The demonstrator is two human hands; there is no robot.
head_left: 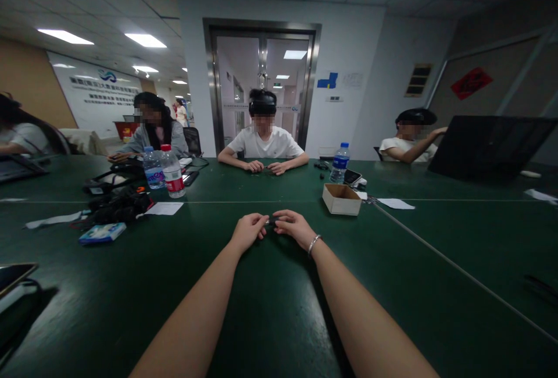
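The step in hand is fine two-handed work: a small dark piece (272, 222) sits between the left hand (249, 231) and the right hand (296, 229), over the middle of the green worktop (270, 314), a little to the near side of the pale seam running across it. The fingers of both hands look drawn in around it, the left pinching its left end and the right its right end; how firm either grip is, I cannot tell, and the piece is too small and shaded to make out its shape. To do this well, I would let one hand hold the piece steady and the other do the fine moving, with fingertips kept to the ends so that its middle can be seen. Keeping the hands low over the worktop should help, since anything that slips would then have little way to fall. Small, even pressure is likely to serve better than a hard squeeze. The bracelet (314, 245) on the right wrist could knock the surface, so that wrist is best held slightly raised. The open box (339, 206) stands to the right and farther off, apart from the hands.
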